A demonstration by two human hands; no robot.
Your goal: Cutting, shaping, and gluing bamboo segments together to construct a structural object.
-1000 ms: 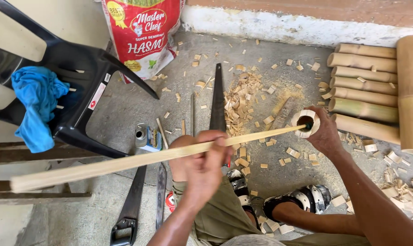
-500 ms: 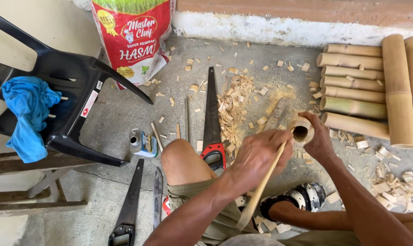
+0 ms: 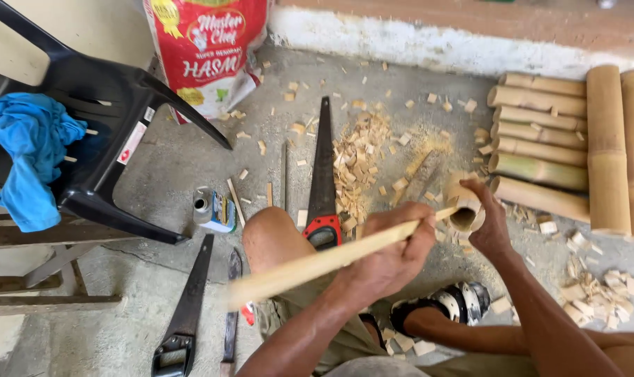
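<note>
Two hands share the work just right of the frame's centre. The right hand [image 3: 490,225] cups a short bamboo tube [image 3: 465,209], its open mouth turned toward the person, apparently so the hollow can be reached. The left hand [image 3: 394,258] is clenched around a long pale bamboo stick [image 3: 317,265], gripped near its far end for control, with the tip set at the tube's rim. The stick runs down-left across the bare knee [image 3: 271,237] (its lower end is blurred). The tube looks tan, thin-walled and dark inside. Behind it lie wood chips [image 3: 359,157], a red-handled handsaw [image 3: 323,174] and, at upper right, stacked bamboo lengths [image 3: 540,132].
</note>
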